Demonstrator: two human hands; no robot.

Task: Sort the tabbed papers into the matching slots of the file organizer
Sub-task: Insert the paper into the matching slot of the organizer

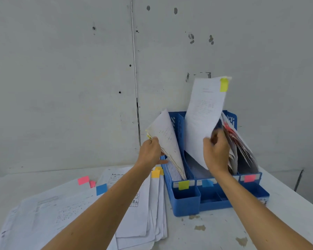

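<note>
Head view: a sheet (204, 112) with a yellow tab (224, 85) is pinched at its lower edge by the right hand (218, 152) and held upright over the blue-labelled middle slot of the blue 3-slot file organizer (186, 204). A bundle (167, 139) standing in the yellow-labelled left slot is gripped by the left hand (149, 152) and tilted leftward. Loose tabbed papers (79, 204) are spread on the bench (215, 231), left of the organizer.
</note>
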